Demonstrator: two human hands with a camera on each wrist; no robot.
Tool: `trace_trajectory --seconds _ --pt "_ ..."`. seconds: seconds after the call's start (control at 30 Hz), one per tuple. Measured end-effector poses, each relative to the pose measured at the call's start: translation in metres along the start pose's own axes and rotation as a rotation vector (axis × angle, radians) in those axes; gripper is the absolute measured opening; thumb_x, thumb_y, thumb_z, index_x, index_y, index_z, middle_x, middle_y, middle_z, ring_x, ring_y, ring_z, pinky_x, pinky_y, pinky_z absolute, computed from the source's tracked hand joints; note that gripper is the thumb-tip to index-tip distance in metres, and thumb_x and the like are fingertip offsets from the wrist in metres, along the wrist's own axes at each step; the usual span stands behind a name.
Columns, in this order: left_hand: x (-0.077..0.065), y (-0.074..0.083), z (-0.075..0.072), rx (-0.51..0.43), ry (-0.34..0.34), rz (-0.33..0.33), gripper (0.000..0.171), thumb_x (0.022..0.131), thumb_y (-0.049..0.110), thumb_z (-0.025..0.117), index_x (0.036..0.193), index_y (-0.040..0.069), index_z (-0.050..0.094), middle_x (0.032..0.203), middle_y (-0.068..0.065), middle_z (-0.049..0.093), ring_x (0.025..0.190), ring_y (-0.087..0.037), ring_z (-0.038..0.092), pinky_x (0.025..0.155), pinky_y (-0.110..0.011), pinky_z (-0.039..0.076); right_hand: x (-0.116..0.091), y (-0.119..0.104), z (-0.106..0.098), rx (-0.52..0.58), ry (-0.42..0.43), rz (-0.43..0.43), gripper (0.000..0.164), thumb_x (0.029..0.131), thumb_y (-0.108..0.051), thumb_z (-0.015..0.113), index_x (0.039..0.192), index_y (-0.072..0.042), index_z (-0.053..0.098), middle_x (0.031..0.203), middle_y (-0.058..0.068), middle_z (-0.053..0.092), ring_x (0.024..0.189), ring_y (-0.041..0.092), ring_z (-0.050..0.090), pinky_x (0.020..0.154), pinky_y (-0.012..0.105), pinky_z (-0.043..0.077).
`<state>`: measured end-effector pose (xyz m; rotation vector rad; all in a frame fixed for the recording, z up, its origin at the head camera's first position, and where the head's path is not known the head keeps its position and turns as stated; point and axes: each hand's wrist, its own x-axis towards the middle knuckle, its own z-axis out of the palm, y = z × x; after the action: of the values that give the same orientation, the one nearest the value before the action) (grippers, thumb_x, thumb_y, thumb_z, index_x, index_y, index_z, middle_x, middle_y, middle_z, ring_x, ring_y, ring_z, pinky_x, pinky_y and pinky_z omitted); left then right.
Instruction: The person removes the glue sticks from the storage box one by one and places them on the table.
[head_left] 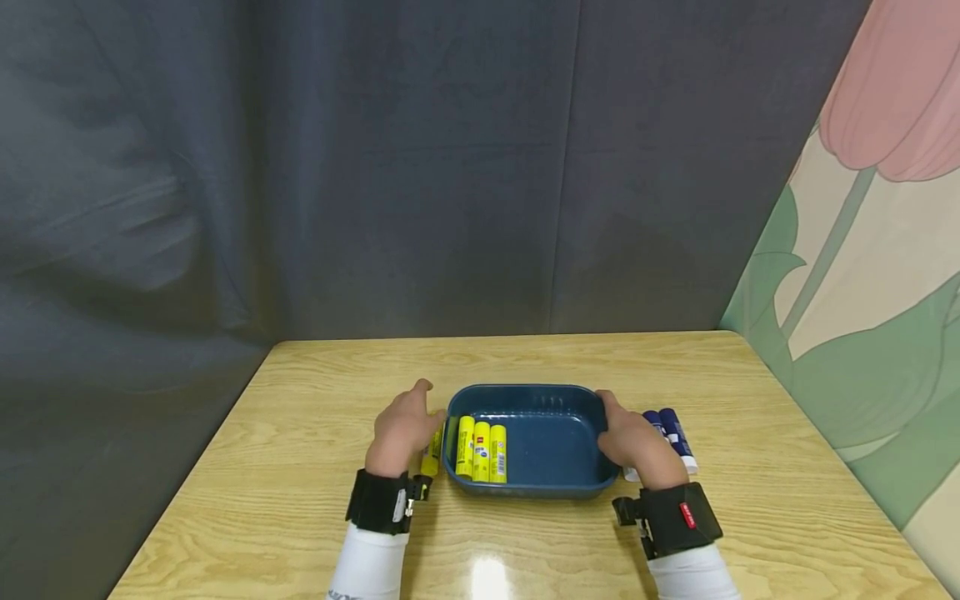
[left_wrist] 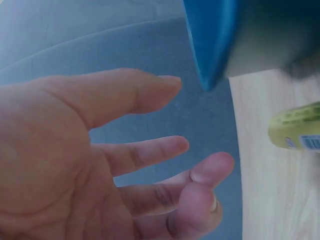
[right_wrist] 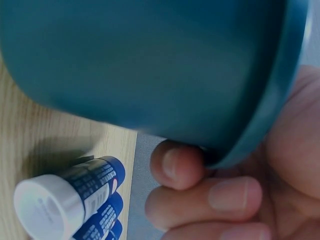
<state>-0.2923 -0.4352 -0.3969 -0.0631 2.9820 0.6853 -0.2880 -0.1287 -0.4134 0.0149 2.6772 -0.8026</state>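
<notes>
A dark blue rectangular dish with raised sides stands in the middle of the table. Three yellow glue sticks lie side by side at its left end. My right hand grips the dish's right rim, fingers curled under the lip in the right wrist view. Beside the left rim, my left hand holds nothing; its thumb and fingers are spread apart with a gap between them. Another yellow glue stick lies on the table just left of the dish, partly hidden by that hand in the head view.
Several dark blue sticks with white ends lie on the table right of the dish, partly behind my right hand. A grey curtain hangs at the table's far edge, and a flower-painted wall stands at the right.
</notes>
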Motion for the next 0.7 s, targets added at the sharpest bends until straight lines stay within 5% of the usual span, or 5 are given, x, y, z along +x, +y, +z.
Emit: trace_trajectory --seconds 0.3,0.7 --pt "-0.009 0.018 -0.002 0.004 0.024 0.063 0.052 0.086 0.03 0.062 0.129 0.006 0.047 0.113 -0.016 0.062 0.083 -0.023 0.057 0.063 -0.04 0.049 0.0 0.001 0.0 -0.008 0.002 -0.009 0.067 0.084 0.0 0.042 0.144 -0.007 0.013 0.059 0.006 0.042 0.041 0.014 0.035 0.044 0.029 0.035" --pt "-0.012 0.042 0.022 0.065 0.004 0.146 0.051 0.083 0.029 0.066 0.123 0.001 0.052 0.105 -0.016 0.062 0.08 -0.023 0.059 0.061 -0.039 0.051 0.001 0.0 0.0 -0.004 0.004 -0.002 0.067 0.084 0.0 0.042 0.144 -0.006 0.013 0.06 0.007 0.043 0.041 0.015 0.036 0.044 0.03 0.035"
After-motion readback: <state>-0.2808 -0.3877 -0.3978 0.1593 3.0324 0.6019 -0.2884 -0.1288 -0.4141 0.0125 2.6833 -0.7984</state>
